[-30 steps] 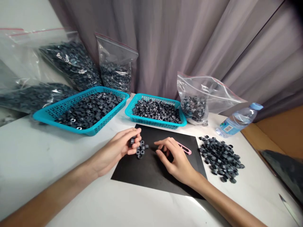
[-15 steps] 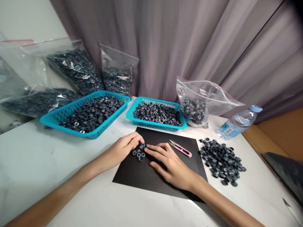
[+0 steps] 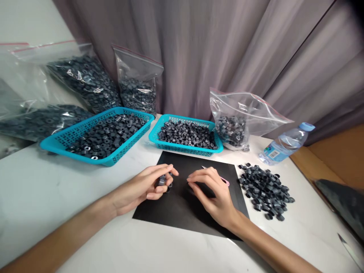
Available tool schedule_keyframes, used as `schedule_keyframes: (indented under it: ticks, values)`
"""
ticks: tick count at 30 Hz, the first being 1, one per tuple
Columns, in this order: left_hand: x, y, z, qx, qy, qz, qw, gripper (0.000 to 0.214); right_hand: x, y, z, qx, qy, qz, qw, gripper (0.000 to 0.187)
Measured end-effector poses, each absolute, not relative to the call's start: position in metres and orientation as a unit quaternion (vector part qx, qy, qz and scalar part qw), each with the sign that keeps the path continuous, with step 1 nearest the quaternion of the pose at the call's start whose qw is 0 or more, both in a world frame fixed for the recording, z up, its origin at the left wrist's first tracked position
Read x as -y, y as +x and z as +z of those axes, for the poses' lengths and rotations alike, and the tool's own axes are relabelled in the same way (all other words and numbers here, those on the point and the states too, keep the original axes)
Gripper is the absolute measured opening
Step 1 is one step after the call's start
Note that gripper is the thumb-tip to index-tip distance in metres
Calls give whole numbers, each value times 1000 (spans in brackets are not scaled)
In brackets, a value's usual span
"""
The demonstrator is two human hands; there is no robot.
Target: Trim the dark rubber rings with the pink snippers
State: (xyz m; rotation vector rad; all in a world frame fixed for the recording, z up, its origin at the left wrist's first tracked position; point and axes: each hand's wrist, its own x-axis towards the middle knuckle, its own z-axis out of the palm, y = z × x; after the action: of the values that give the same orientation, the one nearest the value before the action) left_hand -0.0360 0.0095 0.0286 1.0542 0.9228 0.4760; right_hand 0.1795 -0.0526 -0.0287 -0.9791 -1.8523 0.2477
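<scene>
My left hand (image 3: 148, 185) rests on the left part of a black mat (image 3: 182, 204), its fingers curled round several small dark grey rubber rings (image 3: 162, 181). My right hand (image 3: 212, 191) hovers over the mat's middle, fingers bent and pinched together; whether they hold a ring is hidden. Pink-handled snips (image 3: 224, 181) lie on the mat just behind my right hand, partly covered by it.
Two turquoise baskets (image 3: 57, 141) (image 3: 155, 135) of grey rings stand behind the mat. Zip bags of rings (image 3: 233, 125) (image 3: 138, 89) (image 3: 82, 79) line the back. A loose ring pile (image 3: 264, 189) lies right of the mat, with a water bottle (image 3: 286, 144) beyond it.
My left hand has gathered the small cluster of rings off the mat and curled round them. My right hand lifted from flat on the mat and pulled slightly right, fingers bent.
</scene>
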Motion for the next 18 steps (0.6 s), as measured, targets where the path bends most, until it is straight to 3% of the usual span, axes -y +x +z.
schedule_keyframes:
  ticks: [5,18]
  values:
    - [0,-27,21,-391,480,174,766,37,56,180,-32,765,-385,89,508,27]
    - [5,-21,13,-342,550,188,739,30,55,180,-31,776,-374,128,491,30]
